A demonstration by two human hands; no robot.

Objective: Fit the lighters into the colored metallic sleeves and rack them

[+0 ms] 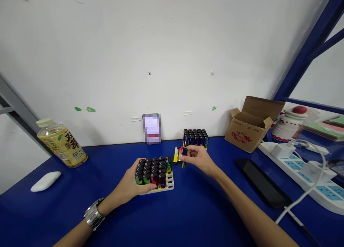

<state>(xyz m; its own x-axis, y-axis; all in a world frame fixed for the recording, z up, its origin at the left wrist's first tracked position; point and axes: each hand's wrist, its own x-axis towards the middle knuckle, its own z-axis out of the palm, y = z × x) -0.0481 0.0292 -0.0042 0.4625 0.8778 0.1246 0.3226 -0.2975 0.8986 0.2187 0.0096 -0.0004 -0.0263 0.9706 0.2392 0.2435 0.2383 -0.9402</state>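
Rows of lighters [154, 170] with black tops and coloured bodies stand upright in a white tray [171, 187], whose right column shows several bare holes at the front. My left hand [130, 184] wraps around the tray's left side, thumb across the front lighters. Pinched upright in the fingers of my right hand [199, 158] is a dark lighter [184, 155], to the right of the tray. Close beside it, a yellow lighter [176, 156] and a red one, partly hidden, lie on the table. Behind my right hand stands another block of lighters [195, 134], its lower part covered.
Against the wall leans a phone [152, 129] with a blurred screen. On the left are a drink bottle [64, 145] and a white mouse [45, 181]. To the right are an open cardboard box [242, 134], a black phone [262, 182] and a power strip [298, 173] with cables.
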